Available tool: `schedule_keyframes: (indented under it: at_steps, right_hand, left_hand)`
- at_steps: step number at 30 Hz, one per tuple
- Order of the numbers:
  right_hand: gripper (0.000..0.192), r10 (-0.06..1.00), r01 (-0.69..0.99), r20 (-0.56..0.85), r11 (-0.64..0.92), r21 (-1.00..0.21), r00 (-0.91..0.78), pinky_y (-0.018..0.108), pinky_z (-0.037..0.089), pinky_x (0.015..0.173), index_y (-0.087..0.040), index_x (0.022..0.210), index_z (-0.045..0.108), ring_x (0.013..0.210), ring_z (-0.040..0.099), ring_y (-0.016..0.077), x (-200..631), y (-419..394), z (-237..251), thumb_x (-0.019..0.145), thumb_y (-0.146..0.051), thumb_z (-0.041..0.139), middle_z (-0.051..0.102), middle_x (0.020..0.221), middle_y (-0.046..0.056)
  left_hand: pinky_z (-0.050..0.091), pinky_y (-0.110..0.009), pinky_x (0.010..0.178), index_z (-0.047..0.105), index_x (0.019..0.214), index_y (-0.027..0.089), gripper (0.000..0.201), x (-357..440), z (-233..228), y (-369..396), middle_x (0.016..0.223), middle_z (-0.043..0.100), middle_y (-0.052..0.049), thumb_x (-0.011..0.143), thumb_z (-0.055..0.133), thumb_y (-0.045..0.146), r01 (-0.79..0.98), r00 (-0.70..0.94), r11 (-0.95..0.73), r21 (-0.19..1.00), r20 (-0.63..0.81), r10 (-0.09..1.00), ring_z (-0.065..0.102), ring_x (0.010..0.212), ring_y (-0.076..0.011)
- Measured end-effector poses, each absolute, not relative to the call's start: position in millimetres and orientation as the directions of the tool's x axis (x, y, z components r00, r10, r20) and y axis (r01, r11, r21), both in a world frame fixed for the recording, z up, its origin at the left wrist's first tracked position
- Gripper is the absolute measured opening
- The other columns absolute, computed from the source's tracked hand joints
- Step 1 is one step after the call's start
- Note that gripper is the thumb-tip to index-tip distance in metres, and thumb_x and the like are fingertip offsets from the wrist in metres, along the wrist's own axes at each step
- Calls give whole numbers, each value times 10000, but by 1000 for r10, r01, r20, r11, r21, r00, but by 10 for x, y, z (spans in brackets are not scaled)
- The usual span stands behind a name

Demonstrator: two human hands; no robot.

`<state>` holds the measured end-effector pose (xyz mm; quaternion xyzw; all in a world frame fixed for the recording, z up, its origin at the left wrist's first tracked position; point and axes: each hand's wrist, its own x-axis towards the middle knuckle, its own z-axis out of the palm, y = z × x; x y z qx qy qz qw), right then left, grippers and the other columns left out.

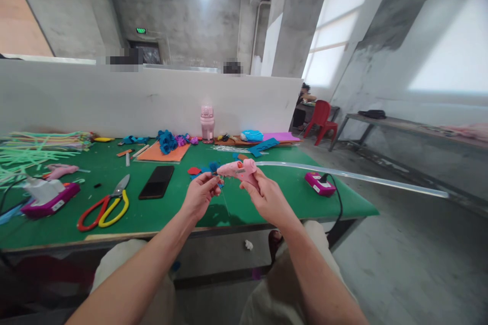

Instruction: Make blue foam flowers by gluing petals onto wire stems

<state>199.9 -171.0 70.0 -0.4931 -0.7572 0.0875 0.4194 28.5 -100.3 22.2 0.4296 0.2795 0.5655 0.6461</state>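
Above the near edge of the green felt table (pixel 267 203), my right hand (pixel 269 195) wraps closed around a pink glue gun (pixel 239 169), its long clear glue stick (pixel 354 176) trailing far right. My left hand (pixel 199 194) pinches something small and thin at the nozzle; I cannot tell what. Hot glue could, I judge, string onto those fingertips, so close to the tip. The overhanging stick could snag and jerk my aim. Smooth plastic gun, glossy black phone (pixel 156 182) and red-and-yellow-handled shears (pixel 104 205) lie near left; a purple box (pixel 320 183) sits right.
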Motion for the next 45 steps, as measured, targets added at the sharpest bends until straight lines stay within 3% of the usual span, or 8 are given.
schedule_keyframes:
  at_steps: [15,26,33,39,45]
  right_hand:
    - [251,817,676,554,500,-542,-160,377,440,855,-183,1009,598,1049,559,252,1994,-1718,708,876,-272,405,574,1182,106]
    - [220,813,690,559,499,-524,-164,381,419,893,-191,873,608,1101,528,254,2001,-1742,716,875,-262,400,545,1225,90]
    - [201,806,680,576,501,-535,-141,345,443,821,-194,898,601,947,590,230,2039,-1736,720,864,-273,420,637,959,83]
    - [223,842,621,527,475,-624,-116,292,466,695,-173,938,581,756,624,191,2061,-1755,732,876,-291,401,644,790,64]
    - [208,834,639,531,491,-592,-149,298,457,730,-186,825,591,838,608,200,2007,-1769,727,867,-276,407,631,928,82]
  left_hand:
    - [398,-174,485,595,718,126,209,285,218,-1005,673,634,-18,621,735,246,-494,212,-7,869,128,969,522,502,-51]
    - [395,-174,483,575,709,130,222,295,241,-1016,649,628,-5,610,742,239,-500,205,-1,866,119,972,524,497,-52]
    - [398,-179,488,568,707,132,239,284,229,-1003,668,639,-14,591,752,230,-514,199,3,858,116,973,531,511,-58]
    - [412,-181,503,540,697,131,265,282,243,-1005,662,635,-11,580,757,230,-525,204,23,851,100,974,537,515,-59]
    - [415,-188,503,529,707,129,284,306,279,-1026,629,626,0,564,763,205,-521,185,29,853,79,980,537,500,-63]
